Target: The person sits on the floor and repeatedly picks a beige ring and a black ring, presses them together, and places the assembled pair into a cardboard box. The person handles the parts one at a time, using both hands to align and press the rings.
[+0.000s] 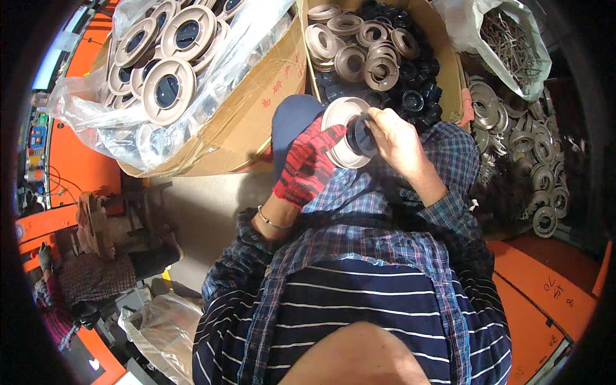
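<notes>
My left hand (307, 165), in a red and black knit glove, grips a beige flanged ring (333, 114) by its left side above my lap. My bare right hand (399, 142) pinches a black round threaded plastic piece (362, 137) at the ring's centre opening. Whether the two parts are joined I cannot tell. Just beyond, a cardboard box (452, 58) holds loose beige rings (350, 63) and many black plastic pieces (420, 96). At the upper left, a plastic-lined carton (256, 115) bears beige rings with black centres (168, 91).
At the upper right stands a white sack (471, 22) of thin strips, with piled grey rings (542, 147) below it. Orange surfaces (532, 308) flank me. Another person's gloved hand (45, 256) shows at far left. A clear plastic bag (163, 327) lies at lower left.
</notes>
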{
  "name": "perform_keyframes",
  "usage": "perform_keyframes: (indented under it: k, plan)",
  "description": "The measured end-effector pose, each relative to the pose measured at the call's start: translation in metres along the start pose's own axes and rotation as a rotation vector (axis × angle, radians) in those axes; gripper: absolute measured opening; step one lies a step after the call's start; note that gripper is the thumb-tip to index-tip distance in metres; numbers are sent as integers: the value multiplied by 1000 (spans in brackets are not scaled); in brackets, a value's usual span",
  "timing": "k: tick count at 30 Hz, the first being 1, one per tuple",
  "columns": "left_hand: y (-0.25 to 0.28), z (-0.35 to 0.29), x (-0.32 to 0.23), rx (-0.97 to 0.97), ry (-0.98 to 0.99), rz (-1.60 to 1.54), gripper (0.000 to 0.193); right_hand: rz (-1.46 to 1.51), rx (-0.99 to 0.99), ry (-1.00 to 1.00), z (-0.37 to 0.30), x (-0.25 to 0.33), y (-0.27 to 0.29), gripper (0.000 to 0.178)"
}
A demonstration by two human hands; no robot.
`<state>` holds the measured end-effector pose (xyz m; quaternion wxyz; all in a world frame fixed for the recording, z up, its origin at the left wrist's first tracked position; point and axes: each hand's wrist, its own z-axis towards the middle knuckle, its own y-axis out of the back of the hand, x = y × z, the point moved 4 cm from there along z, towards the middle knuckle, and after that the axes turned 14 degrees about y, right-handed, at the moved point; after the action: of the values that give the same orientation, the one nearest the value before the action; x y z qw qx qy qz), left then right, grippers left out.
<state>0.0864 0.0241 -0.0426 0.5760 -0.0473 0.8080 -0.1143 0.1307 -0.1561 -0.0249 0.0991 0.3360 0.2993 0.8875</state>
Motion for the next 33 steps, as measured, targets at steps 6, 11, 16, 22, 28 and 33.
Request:
perform_keyframes:
  k: [6,11,16,22,28,33]
  plan:
    - [-5,-13,-17,-124,-376,840,33,1,76,-83,6,19,9,32]
    - [-3,-8,-12,-52,-235,597,35,-120,420,-152,3,35,21,65]
    - [-20,-22,-19,-126,-226,472,39,83,38,-292,-4,28,14,61]
    - [-50,-32,-18,-169,-592,534,65,1041,-408,-891,-22,11,-23,30]
    - [-31,-10,10,-163,16,484,59,598,-227,-786,-30,4,-12,43]
    - [-10,-7,5,-13,18,382,39,99,92,-171,-26,4,-3,67]
